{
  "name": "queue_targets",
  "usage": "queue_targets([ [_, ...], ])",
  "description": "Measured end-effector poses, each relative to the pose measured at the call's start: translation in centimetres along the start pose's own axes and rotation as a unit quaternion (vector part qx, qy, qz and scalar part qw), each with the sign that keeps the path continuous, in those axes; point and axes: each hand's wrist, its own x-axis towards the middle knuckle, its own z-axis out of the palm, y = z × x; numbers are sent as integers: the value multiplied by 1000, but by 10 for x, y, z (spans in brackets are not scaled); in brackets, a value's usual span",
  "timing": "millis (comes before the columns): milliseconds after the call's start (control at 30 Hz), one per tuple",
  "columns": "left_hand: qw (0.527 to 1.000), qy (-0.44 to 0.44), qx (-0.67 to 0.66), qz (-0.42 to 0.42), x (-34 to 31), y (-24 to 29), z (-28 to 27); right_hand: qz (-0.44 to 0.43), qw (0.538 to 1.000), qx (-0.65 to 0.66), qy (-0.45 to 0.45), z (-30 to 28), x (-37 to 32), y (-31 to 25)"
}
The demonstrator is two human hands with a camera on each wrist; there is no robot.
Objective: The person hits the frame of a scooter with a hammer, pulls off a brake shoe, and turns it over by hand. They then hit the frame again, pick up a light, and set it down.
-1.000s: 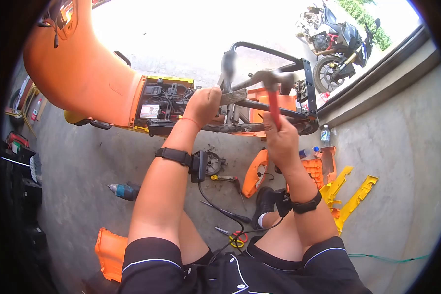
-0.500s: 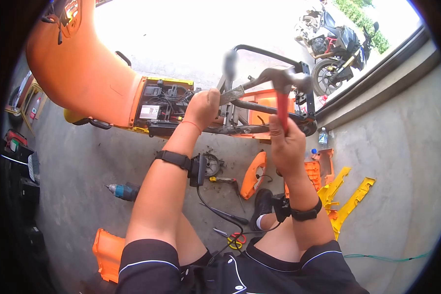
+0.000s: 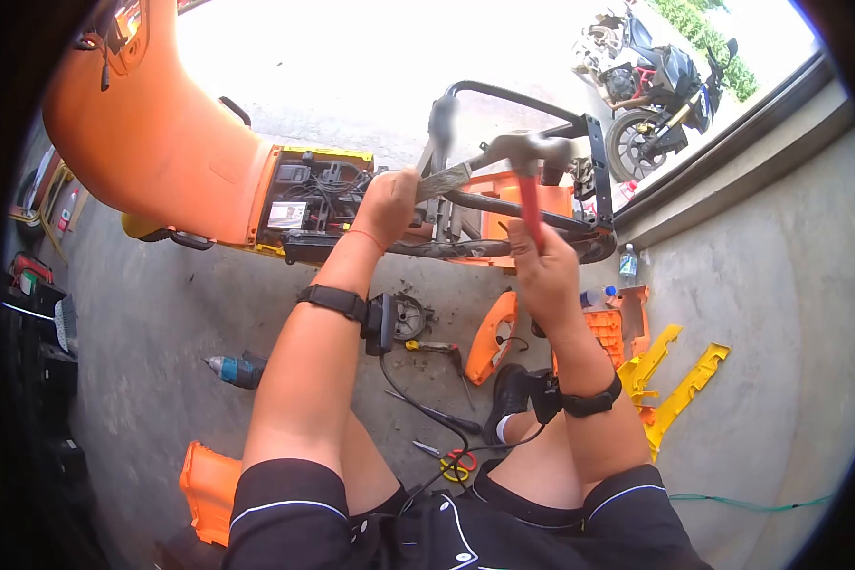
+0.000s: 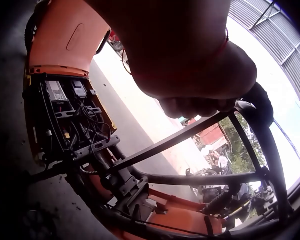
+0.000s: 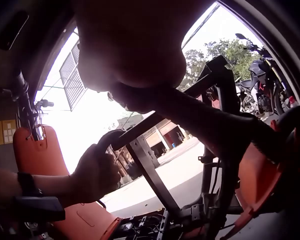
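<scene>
My right hand (image 3: 548,275) is wrapped snugly round the red handle of a metal-headed claw hammer (image 3: 528,201), its head blurred above the black tubular metal frame (image 3: 596,152). I judge it stiff and head-heavy, so a lower handle hold suits it. My left hand (image 3: 387,207) curls round a worn grey metal bar (image 3: 444,180), likely rigid and gritty; whether it's loose from the frame, I can't tell.
</scene>
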Motion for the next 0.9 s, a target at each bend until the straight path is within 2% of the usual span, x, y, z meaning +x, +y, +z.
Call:
queue_targets([
  [33,999,12,23,36,0,0,-2,41,995,-66,-66,1,1,2],
  [67,999,13,24,35,0,0,-5,53,994,-70,-70,4,1,4],
  [133,993,-76,-30,-80,3,3,-14,62,993,-73,-76,10,2,9],
  [167,993,-75,-30,-82,2,1,-14,64,993,-68,-79,10,0,12],
  [267,997,-61,-10,-42,0,-3,-8,68,992,-51,-89,9,-2,16],
  [333,999,15,38,26,1,0,-4,69,992,-38,-94,8,-3,16],
  [367,999,16,38,27,2,0,-3,95,990,-14,-99,11,-5,17],
  [433,977,-15,-142,-161,5,5,-6,121,987,13,-104,15,-7,22],
  [467,977,-16,-141,-159,6,8,-9,108,988,26,-109,18,-8,29],
  [533,941,-72,-198,-263,9,20,-18,93,989,40,-111,20,-8,31],
  [633,933,-113,-161,-300,14,33,-27,104,989,62,-81,16,-6,27],
  [700,935,-105,-176,-290,12,42,-25,145,979,122,-74,10,-6,26],
  [767,930,-151,-170,-290,12,59,-29,139,980,130,-64,3,-8,29],
  [900,936,-180,-122,-277,8,62,-16,125,986,104,-26,-17,-12,24],
])
